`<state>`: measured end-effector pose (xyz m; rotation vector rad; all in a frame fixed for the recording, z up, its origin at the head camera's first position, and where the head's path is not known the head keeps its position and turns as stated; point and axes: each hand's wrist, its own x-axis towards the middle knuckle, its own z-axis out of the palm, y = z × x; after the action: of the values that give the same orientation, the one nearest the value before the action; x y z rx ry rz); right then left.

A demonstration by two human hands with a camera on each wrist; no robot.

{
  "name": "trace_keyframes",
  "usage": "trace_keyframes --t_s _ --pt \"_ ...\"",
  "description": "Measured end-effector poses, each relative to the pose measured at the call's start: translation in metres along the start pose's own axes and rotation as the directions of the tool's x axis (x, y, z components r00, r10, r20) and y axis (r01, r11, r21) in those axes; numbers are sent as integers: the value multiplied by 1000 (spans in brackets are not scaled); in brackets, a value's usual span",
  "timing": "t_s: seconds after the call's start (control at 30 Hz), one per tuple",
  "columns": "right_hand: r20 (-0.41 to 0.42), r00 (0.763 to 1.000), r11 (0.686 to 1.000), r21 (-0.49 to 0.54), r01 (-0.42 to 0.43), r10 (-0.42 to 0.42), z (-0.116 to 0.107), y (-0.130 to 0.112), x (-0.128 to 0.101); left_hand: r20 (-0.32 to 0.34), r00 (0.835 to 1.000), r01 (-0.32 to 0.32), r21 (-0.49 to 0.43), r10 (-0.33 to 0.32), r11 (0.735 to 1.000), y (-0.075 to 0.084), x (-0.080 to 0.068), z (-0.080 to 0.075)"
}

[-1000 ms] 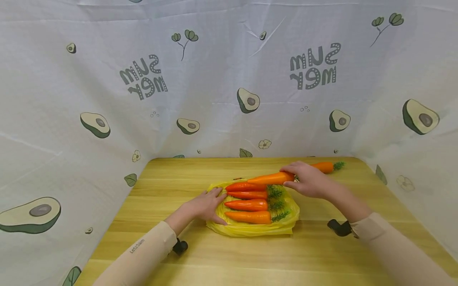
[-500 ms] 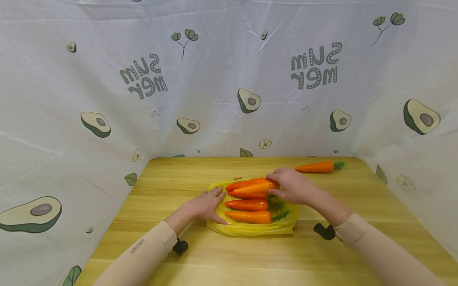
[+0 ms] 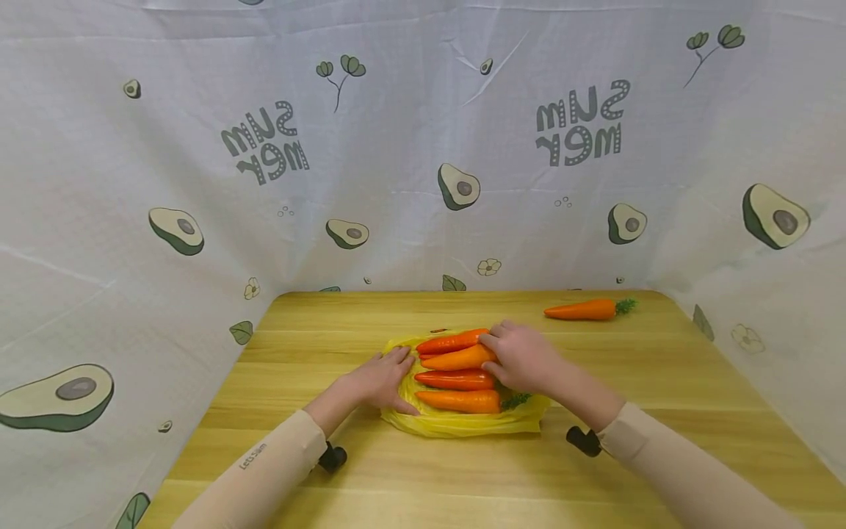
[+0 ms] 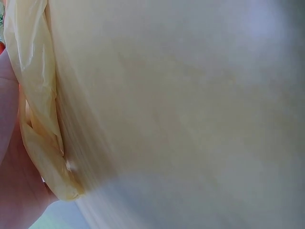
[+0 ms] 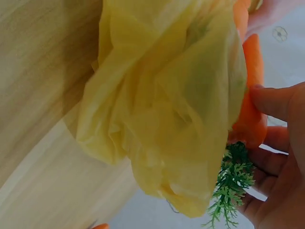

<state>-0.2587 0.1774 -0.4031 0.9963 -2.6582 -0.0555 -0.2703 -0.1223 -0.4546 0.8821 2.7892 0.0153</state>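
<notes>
Since a second ago: right hand (image 3: 522, 358) has carried its carrot (image 3: 459, 358) from the far right of the bag in over the yellow bag (image 3: 463, 425) and set it down in the row. It is now second from the far side, between the farthest carrot (image 3: 452, 342) and the two nearer ones (image 3: 456, 380). Left hand (image 3: 381, 380) has not moved.

Carrot in hand: long axis runs left-right along the bench, tip pointing left, leafy end right under the palm. Right-wrist view shows fingers (image 5: 274, 102) curled round its thick end, so it's gripped, not released.

Left hand lies flat, fingers straight, pressing the bag's left edge to the bench (image 3: 370, 477).

Bag sits mid-bench. One spare carrot (image 3: 581, 310) lies near the far right corner, tip left, well apart from the bag.
</notes>
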Motion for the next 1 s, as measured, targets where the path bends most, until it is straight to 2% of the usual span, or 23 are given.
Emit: trace_keyframes --t_s 0.37,0.77,1.0 --pt "17 999 998 62 -28 27 5 -6 0 -45 999 15 3 -15 1000 2 -3 1" --pt "-12 999 996 76 -36 37 11 -4 -1 -166 986 3 125 18 992 2 -5 5" --pt "-26 999 996 83 -35 37 12 -4 -1 -130 991 23 98 -10 995 1 -6 5"
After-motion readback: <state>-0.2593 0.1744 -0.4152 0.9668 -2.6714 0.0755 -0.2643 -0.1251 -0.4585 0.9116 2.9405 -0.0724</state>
